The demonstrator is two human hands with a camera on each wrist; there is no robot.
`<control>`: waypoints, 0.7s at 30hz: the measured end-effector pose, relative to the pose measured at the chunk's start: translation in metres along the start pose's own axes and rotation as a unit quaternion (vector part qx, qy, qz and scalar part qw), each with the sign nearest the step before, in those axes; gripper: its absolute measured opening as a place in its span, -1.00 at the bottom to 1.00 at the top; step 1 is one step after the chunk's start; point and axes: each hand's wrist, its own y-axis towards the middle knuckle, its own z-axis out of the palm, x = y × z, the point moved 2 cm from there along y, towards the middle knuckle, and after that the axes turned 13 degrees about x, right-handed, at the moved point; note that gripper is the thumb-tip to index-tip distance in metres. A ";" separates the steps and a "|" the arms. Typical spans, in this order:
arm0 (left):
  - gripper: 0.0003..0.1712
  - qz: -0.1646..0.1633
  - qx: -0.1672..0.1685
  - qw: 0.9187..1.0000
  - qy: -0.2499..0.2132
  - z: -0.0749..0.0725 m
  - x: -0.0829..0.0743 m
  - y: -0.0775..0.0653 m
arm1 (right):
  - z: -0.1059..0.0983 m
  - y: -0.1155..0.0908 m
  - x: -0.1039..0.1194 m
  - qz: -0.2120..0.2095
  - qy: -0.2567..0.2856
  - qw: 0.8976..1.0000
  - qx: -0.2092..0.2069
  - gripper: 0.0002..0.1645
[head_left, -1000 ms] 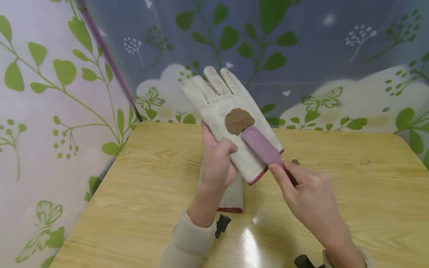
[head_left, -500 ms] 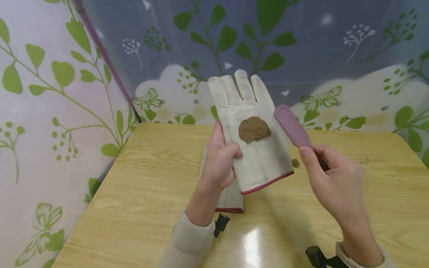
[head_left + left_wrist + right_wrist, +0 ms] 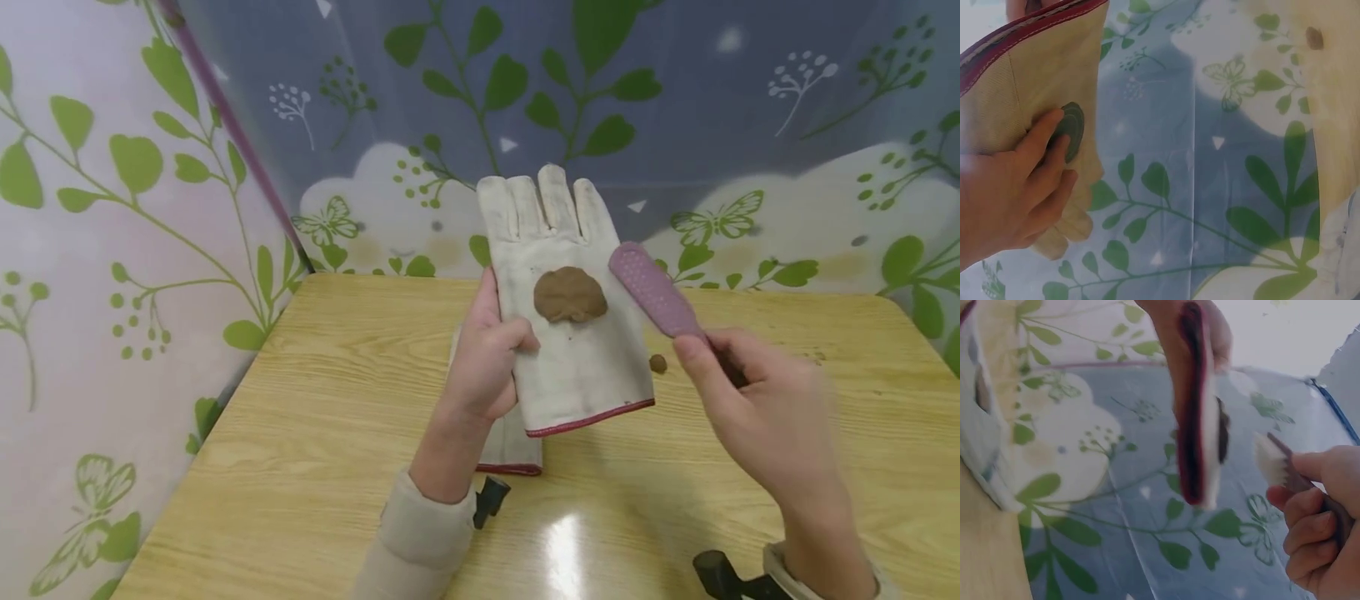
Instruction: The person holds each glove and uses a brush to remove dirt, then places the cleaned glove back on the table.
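Note:
My left hand [image 3: 487,350] grips a white work glove [image 3: 577,375] by its side edge, thumb across the front, fingers pointing up and red-trimmed cuff down. On its palm sits a flattened brown clay-like blob [image 3: 570,294]. In the left wrist view, fingertips press the glove's other face beside a dark oval patch [image 3: 1073,128]. Level with the blob, to its right, is a purple scrubbing brush [image 3: 652,287] gripped in my right hand [image 3: 772,408]. Its white bristles [image 3: 1270,461] face the glove and stand apart from the blob in the right wrist view.
A second white glove [image 3: 517,450] with red trim lies on the wooden table [image 3: 337,417], partly hidden under my left hand. A small brown ball [image 3: 657,363] rests on the table beyond the held glove's cuff. A leaf-patterned curtain [image 3: 337,100] closes off the back.
The brush has left the glove's face and moved right, clear of the blob. The glove has swung more upright and shifted right. Over the last half second both have moved only slightly.

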 end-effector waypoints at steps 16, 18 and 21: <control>0.12 -0.010 -0.045 0.999 0.016 -0.005 -0.012 -0.004 | 0.009 -0.002 0.005 0.083 0.015 0.991 0.104 -0.86; 0.12 -0.010 -0.042 0.999 0.019 -0.004 -0.013 -0.005 | 0.019 0.000 0.009 0.086 -0.004 0.987 0.137 -0.82; 0.13 -0.002 -0.039 0.999 0.020 -0.004 -0.014 -0.006 | 0.021 -0.003 0.013 0.107 -0.020 0.970 0.217 -0.75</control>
